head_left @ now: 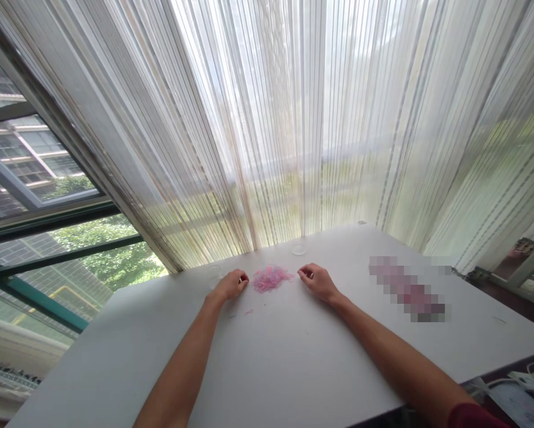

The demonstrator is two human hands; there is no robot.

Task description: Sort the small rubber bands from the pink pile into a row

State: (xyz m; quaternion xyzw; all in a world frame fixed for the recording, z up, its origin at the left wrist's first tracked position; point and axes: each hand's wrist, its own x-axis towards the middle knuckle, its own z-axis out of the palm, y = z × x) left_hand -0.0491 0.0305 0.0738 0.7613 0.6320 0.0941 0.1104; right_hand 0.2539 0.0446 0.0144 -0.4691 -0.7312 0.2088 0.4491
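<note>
A small heap of thin pink and lilac strands (pixel 269 278), resembling tiny rubber bands, lies on the white table (pixel 258 368). Just left of the heap is my left hand (pixel 231 284), its fingers curled together; what they hold, if anything, is too small to make out. On the other side, my right hand (pixel 318 282) has thumb and fingers pinched close to the heap's right edge. Whether a strand is between those fingertips cannot be seen. A loose pink strand (pixel 249 311) rests on the table in front of the heap.
Behind the heap sits a small clear round dish (pixel 299 249). A pixelated pinkish object (pixel 407 288) lies on the table's right side. Sheer striped curtains (pixel 284 148) hang along the far edge, with a window (pixel 39 154) at left. Cables and bags (pixel 525 386) crowd the lower right corner.
</note>
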